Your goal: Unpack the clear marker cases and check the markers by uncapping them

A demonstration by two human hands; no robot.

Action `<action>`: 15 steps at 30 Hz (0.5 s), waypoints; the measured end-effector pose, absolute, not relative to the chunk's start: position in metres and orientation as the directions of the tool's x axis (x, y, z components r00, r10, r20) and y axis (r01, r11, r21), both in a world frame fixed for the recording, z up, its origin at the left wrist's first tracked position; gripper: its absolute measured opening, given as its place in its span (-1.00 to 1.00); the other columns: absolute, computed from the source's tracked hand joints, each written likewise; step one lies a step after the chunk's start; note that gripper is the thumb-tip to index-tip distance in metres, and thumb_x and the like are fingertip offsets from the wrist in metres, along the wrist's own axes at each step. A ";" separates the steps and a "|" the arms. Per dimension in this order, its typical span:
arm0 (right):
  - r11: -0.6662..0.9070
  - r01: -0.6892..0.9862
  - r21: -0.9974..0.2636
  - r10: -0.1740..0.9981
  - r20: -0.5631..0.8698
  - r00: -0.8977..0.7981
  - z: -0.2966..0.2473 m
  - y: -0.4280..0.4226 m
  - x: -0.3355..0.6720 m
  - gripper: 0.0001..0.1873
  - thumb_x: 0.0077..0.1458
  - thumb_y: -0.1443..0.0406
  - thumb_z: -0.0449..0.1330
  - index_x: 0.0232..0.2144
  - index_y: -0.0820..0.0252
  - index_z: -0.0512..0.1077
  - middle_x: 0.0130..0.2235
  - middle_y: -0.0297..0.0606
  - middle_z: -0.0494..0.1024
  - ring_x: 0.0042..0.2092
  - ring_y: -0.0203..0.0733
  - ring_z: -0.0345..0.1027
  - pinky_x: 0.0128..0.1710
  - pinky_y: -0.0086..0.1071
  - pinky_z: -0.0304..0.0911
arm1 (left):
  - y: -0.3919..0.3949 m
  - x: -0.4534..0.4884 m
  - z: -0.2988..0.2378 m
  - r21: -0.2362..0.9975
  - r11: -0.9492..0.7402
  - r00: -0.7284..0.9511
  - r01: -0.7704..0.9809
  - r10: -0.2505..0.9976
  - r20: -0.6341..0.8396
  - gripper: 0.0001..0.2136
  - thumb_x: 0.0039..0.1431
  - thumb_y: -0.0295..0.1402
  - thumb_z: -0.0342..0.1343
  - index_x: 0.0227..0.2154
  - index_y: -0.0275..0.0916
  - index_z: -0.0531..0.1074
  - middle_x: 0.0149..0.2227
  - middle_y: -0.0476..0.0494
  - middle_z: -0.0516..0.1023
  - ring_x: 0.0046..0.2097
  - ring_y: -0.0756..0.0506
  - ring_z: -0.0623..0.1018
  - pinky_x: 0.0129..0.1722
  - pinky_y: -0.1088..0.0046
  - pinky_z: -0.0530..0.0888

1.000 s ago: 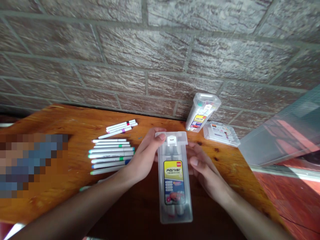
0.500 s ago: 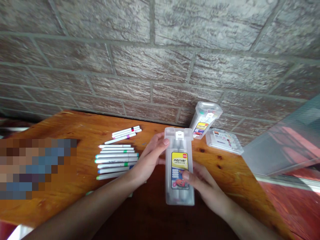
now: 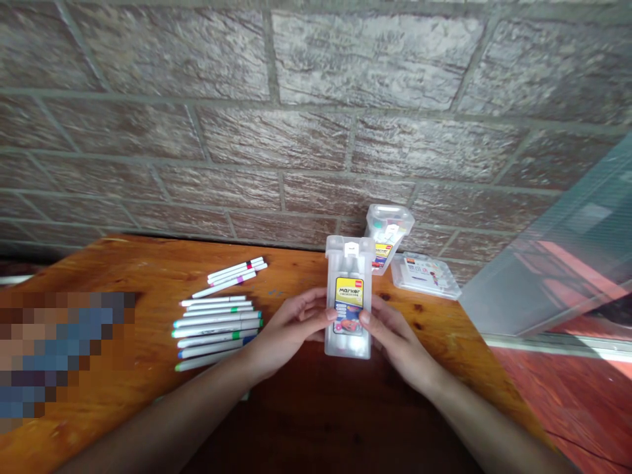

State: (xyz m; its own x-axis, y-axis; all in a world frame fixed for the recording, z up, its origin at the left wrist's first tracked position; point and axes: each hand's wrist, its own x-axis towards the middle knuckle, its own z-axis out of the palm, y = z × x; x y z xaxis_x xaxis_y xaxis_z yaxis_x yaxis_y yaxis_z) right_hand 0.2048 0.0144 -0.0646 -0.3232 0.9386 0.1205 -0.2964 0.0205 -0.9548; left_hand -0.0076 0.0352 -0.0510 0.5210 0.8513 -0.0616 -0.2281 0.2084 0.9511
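Both hands (image 3: pixel 289 329) lower, marker case (image 3: pixel 347 262) farther

I held the marker case (image 3: pixel 348 299) between my left hand (image 3: pixel 291 329) and right hand (image 3: pixel 395 339), above the middle of the table (image 3: pixel 123 270). A row of markers (image 3: pixel 217 326) lay to its left, with three more markers (image 3: pixel 237 270) behind them. At the far edge a second case (image 3: pixel 388 234) leaned against the wall (image 3: pixel 316 145), and a flat box (image 3: pixel 425 275) lay just to its right.

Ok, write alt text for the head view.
Left hand and right hand hold a clear marker case over a wooden table. Loose markers lie to its left; a second case and a flat box sit by the brick wall.
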 end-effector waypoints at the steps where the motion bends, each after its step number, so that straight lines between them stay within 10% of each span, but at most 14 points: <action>1: 0.017 -0.296 -0.955 0.937 0.119 -0.328 -0.066 0.016 0.206 -0.61 0.29 0.10 0.37 0.12 -0.02 0.57 0.15 -0.22 0.67 0.15 0.01 0.56 0.28 -0.05 0.37 | 0.037 -0.009 -0.054 0.947 0.210 0.518 -0.243 0.854 -0.056 -0.58 0.28 -0.19 0.35 0.13 -0.22 0.52 0.11 -0.26 0.65 0.08 -0.23 0.64 0.02 0.27 0.59; 15: 0.029 -0.161 -0.986 0.912 0.092 -0.400 -0.070 0.027 0.215 -0.57 0.24 0.16 0.43 0.13 -0.01 0.55 0.11 -0.19 0.68 0.04 -0.02 0.62 0.15 -0.10 0.45 | 0.052 -0.015 -0.066 0.948 0.185 0.510 -0.259 0.860 -0.029 -0.52 0.25 -0.19 0.38 0.17 -0.22 0.51 0.17 -0.28 0.63 0.10 -0.24 0.64 0.07 0.26 0.59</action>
